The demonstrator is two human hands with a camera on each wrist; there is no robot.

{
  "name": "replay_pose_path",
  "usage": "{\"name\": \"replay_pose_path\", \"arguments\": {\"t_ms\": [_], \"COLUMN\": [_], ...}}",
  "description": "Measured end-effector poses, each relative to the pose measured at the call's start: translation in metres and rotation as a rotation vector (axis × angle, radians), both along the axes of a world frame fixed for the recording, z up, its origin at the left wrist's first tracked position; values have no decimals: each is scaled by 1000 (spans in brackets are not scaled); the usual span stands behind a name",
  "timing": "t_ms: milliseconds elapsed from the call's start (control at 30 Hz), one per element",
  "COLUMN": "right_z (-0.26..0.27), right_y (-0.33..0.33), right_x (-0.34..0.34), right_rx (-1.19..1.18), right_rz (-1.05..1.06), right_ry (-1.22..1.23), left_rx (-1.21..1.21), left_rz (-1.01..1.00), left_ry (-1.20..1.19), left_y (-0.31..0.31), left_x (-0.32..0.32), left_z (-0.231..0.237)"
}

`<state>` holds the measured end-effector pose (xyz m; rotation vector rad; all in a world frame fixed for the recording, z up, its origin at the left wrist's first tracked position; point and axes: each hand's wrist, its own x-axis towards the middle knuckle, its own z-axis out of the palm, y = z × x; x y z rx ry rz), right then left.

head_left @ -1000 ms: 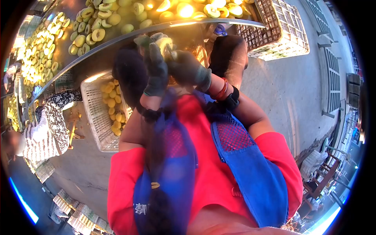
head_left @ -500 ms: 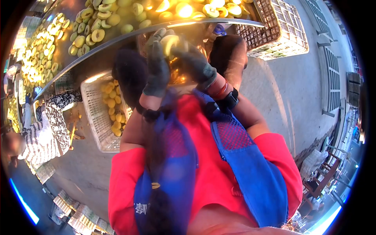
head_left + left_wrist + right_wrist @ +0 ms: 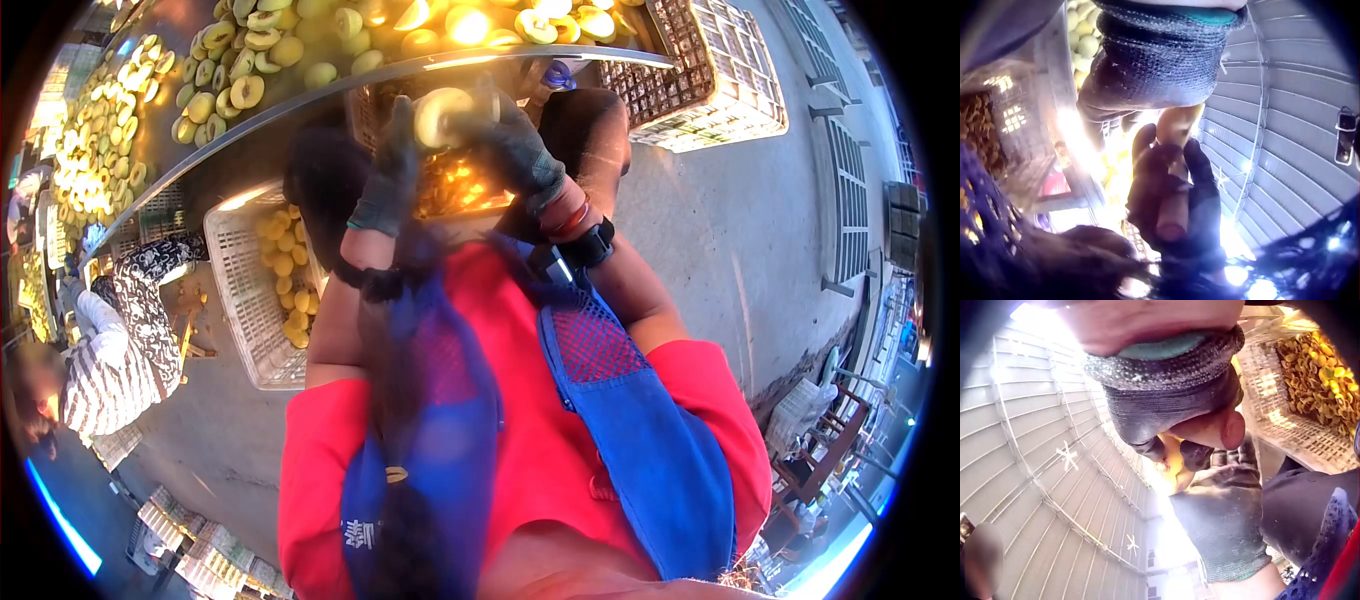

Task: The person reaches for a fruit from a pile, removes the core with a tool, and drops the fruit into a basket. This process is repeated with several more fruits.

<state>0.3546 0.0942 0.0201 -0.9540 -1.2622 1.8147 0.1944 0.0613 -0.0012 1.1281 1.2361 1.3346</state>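
Observation:
Both hands wear dark knit gloves and meet in front of the knees, just below the table edge. A pale yellow peach (image 3: 442,115) lies between them, held by the left hand (image 3: 388,180) at its side. In the left wrist view part of the yellow peach (image 3: 1177,123) shows beneath the left glove. The right hand (image 3: 518,155) grips a tool by its round wooden handle (image 3: 1233,430), whose butt end sticks out of the fist. The tool's working end is hidden at the fruit.
Halved peaches (image 3: 247,92) cover the metal-edged table ahead. A white crate (image 3: 232,300) of yellow fruit stands left of the legs, another crate (image 3: 715,75) at the right. Below the hands, a basket (image 3: 1266,387) holds brown and yellow pieces. Another person (image 3: 115,370) sits far left.
The hands have spread slightly, the right one shifting right and the left forearm a little left. The peach has turned and shows a rounder, broader face. The person at left has moved their arms.

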Motion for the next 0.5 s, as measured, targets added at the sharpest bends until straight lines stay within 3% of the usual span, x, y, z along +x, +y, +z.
{"name": "replay_pose_path", "arguments": {"t_ms": [67,167,267,367,467,500], "right_z": [4,10,-2,-2,6,4], "right_y": [5,6,8,4,-27,-28], "right_x": [5,5,1,-1,-8,-11], "right_rx": [15,44,96,74,96,141], "right_rz": [23,37,0,12,60,65], "right_ry": [-50,-35,-64,-139,-27,-133], "left_rx": [-212,132,-46,-114,-61,-5], "left_rz": [3,-164,-86,175,218,231], "left_ry": [-278,166,303,-61,-132,-50], "left_y": [5,6,4,6,2,2], "left_x": [-3,-9,-7,-19,-19,-18], "left_z": [9,11,29,8,15,14]}}
